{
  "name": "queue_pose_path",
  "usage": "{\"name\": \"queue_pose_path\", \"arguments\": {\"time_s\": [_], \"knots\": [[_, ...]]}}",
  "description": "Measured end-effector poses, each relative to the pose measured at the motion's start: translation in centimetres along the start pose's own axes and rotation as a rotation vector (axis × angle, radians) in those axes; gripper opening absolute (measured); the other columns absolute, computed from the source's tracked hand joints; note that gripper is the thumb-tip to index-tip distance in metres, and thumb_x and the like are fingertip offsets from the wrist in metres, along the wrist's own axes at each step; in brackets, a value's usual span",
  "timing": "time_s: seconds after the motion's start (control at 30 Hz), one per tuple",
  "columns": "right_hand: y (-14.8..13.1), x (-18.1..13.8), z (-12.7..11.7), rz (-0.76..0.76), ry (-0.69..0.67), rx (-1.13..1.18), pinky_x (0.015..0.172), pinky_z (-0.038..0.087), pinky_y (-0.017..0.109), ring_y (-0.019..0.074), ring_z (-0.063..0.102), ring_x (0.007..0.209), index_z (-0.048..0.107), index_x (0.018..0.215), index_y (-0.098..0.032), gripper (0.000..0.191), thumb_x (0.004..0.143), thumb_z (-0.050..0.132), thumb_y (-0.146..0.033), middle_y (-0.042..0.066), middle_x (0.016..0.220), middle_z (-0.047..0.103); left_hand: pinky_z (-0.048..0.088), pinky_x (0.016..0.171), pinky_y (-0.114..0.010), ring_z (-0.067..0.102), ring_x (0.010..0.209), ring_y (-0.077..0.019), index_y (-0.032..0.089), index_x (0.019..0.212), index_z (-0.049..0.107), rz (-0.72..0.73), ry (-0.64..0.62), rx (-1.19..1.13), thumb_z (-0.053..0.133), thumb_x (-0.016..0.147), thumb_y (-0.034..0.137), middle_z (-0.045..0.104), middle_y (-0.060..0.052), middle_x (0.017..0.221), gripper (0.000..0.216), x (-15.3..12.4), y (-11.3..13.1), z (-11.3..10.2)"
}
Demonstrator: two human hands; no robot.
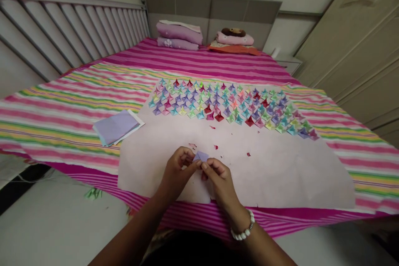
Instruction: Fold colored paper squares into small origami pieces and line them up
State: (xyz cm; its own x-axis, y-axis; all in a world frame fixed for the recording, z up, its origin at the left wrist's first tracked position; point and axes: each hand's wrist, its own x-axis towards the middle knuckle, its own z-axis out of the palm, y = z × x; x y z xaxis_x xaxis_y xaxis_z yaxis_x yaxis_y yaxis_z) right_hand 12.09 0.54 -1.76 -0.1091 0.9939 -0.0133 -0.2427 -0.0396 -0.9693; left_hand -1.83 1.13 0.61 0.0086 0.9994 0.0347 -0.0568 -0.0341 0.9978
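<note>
A small folded piece of purple paper (201, 156) is pinched between my two hands above a large pale paper sheet (280, 170). My left hand (181, 166) grips its left and lower edge with thumb and fingers. My right hand (218, 173), with a white bead bracelet at the wrist, pinches its lower right corner. Beyond the hands, several rows of small folded paper pieces (218, 106) in many colours cover the far part of the sheet. To the left lies a stack of square papers (116, 126), purple on top.
Small red paper scraps (216, 147) lie on the sheet. Striped bedding (62, 120) surrounds it, with folded purple bedding (179, 35) and a pink bundle (234, 38) by the headboard (193, 8). A railing (77, 29) runs along the left; something green (92, 193) lies on the floor.
</note>
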Motion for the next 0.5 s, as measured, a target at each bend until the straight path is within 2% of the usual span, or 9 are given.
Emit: {"name": "queue_pose_path", "arguments": {"time_s": [0.03,0.13,0.23,0.37,0.5], "knots": [[-0.2,0.1,-0.2,-0.022,0.021,0.008,0.058,0.038,0.024,0.0109,0.048,0.058,0.065,0.081,-0.019,0.018,0.077,0.070,-0.036,-0.003,0.061,0.056,0.042,0.063,-0.023,0.056,0.065,-0.0103,0.018,0.079,0.052,0.012,-0.014,0.017,0.069,0.073,0.022,0.060,0.003,0.069,0.019,0.0,0.1,-0.1],[-1.1,0.4,-0.7,-0.130,0.076,0.000,0.063,0.042,0.025,0.0118,0.052,0.066,0.066,0.101,-0.023,0.032,0.071,0.076,-0.029,-0.002,0.074,0.058,0.041,0.063,-0.022,0.054,0.066,-0.0099,0.018,0.081,0.054,0.012,-0.060,0.025,0.069,0.074,0.023,0.059,0.003,0.069,0.017,0.0,0.6,-0.3],[-2.0,0.5,-1.1,-0.197,0.021,-0.087,0.061,0.043,0.025,0.0121,0.053,0.065,0.070,0.094,-0.023,0.024,0.072,0.076,-0.027,-0.001,0.074,0.057,0.041,0.064,-0.023,0.054,0.067,-0.0098,0.018,0.082,0.055,-0.001,-0.106,0.017,0.069,0.076,0.024,0.059,0.003,0.071,0.016,-0.1,1.1,-0.2],[-2.8,0.4,-1.3,-0.106,-0.064,-0.048,0.055,0.044,0.023,0.0115,0.057,0.057,0.068,0.090,-0.022,0.018,0.074,0.074,-0.027,-0.003,0.061,0.059,0.042,0.064,-0.023,0.057,0.069,-0.0104,0.018,0.085,0.057,-0.002,-0.161,0.012,0.068,0.078,0.026,0.061,0.002,0.073,0.016,-0.3,1.2,-0.4],[-2.9,0.4,-1.3,-0.039,-0.115,0.035,0.057,0.048,0.023,0.0112,0.061,0.056,0.065,0.086,-0.020,0.017,0.073,0.075,-0.026,-0.002,0.062,0.066,0.043,0.065,-0.024,0.058,0.069,-0.0108,0.017,0.086,0.058,-0.034,-0.261,-0.034,0.068,0.078,0.026,0.063,0.001,0.074,0.016,-0.2,1.2,-0.8]]}}
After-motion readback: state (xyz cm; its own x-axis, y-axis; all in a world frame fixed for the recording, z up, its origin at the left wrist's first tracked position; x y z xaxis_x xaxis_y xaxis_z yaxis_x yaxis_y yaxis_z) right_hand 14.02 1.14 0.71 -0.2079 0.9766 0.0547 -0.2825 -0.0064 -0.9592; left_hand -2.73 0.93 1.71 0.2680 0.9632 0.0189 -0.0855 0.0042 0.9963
